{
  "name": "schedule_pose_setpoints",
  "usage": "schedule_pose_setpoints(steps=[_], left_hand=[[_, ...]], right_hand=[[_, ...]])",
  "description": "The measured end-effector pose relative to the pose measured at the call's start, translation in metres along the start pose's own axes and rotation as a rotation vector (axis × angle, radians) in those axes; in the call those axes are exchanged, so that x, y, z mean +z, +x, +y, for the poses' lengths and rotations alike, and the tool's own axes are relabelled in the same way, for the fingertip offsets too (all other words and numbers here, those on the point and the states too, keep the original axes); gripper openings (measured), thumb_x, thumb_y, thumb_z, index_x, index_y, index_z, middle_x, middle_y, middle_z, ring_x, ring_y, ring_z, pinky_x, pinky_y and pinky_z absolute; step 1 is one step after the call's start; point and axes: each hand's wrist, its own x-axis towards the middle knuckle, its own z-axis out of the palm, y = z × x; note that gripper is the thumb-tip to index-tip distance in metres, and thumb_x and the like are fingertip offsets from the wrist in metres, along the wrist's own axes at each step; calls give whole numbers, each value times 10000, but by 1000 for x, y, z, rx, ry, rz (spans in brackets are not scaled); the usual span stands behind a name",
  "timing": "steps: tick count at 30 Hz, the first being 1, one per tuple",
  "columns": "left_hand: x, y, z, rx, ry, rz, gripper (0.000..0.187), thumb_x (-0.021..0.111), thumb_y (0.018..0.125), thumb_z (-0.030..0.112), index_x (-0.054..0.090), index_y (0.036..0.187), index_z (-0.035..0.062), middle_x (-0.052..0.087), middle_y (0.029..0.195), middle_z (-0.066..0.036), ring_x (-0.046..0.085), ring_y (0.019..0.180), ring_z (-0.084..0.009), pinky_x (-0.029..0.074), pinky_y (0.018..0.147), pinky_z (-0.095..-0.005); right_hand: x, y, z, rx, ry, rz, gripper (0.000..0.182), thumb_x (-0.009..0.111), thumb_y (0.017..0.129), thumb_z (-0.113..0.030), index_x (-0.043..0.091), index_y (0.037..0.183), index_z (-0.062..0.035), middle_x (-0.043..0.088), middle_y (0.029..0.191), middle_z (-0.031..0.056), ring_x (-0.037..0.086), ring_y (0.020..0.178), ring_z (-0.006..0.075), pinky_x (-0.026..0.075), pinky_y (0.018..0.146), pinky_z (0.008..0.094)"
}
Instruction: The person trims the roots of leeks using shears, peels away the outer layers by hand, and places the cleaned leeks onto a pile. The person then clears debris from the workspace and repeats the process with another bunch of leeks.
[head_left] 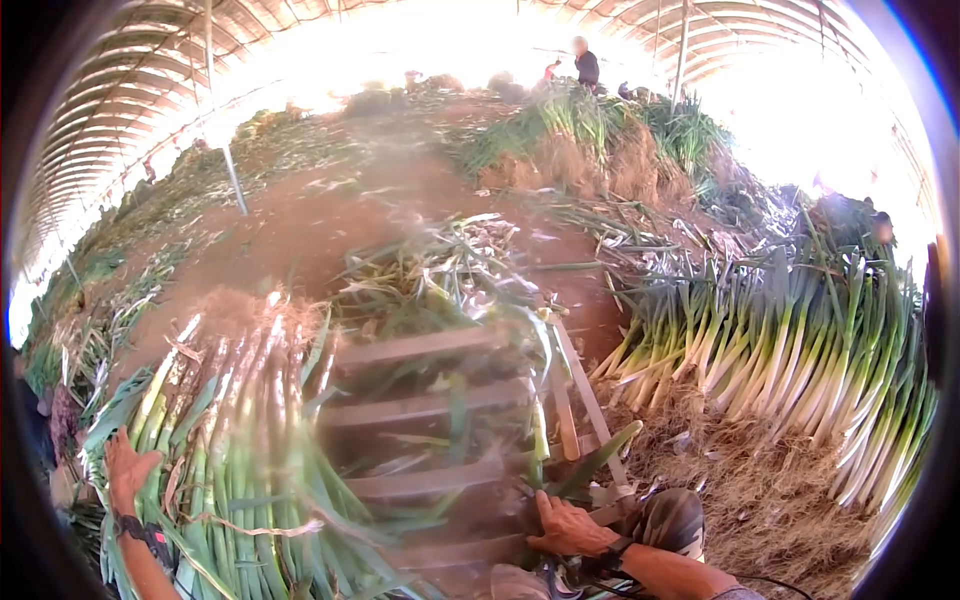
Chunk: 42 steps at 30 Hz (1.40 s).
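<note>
My left hand [130,468] is at the left edge of a thick pile of long green onions [225,420], its fingers stretched apart and touching the outer stalks. The pile's roots point away from me and its leaves lie towards me. Low in the middle, my right hand [570,527] has its fingers curled at the lower part of a green onion [540,430] that stands roughly upright. A broad green leaf [600,460] sticks out beside these fingers. The palm side of this hand is hidden. Both wrists wear dark bands.
A slatted wooden frame [430,415] lies between the piles, with loose leaves [440,265] heaped beyond it. On the right, a long row of cleaned green onions [770,340] lies above a mat of trimmed roots [740,480]. A person [586,68] is at the far end, near more bundles [600,135].
</note>
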Motion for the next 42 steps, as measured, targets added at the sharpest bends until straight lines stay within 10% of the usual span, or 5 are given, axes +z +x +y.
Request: schedule_pose_setpoints(steps=[8,12,29,32,42], left_hand=[[5,18,-2,-33,-140,-59,853,888,630,439,606,1193,-137,606,1230,-351,582,1166,-453,464,994,-460],[21,6,-5,-20,-464,-89,862,882,644,416,572,1218,-148,609,1239,-319,593,1144,-434,457,997,-451],[0,-32,59,-75,-118,35,812,845,649,461,650,1193,-110,625,1280,-332,603,1217,-439,485,1048,-450],[-18,-61,83,31,-89,31,801,860,634,460,666,1142,-128,676,1166,-335,676,1090,-441,534,958,-453],[-49,-102,139,-8,-261,24,696,799,641,298,623,1161,-131,666,1178,-337,654,1124,-451,516,987,-474]], right_hand=[[-4,2,-11,26,-83,-20,692,755,897,-367,344,1278,38,585,1122,316,600,1069,483,512,913,559],[-3,3,-12,9,-83,-18,790,748,885,-398,314,1336,85,566,1153,341,587,1085,504,502,921,551],[7,8,-16,28,-62,-45,1083,695,868,-597,232,1460,182,537,1253,411,588,1150,535,498,983,521],[4,-1,-29,23,-75,68,609,786,871,-326,404,1167,44,631,1065,318,657,1016,480,551,857,528],[8,2,-22,43,-79,-2,781,757,870,-433,340,1268,94,592,1145,374,622,1078,516,531,906,524]])
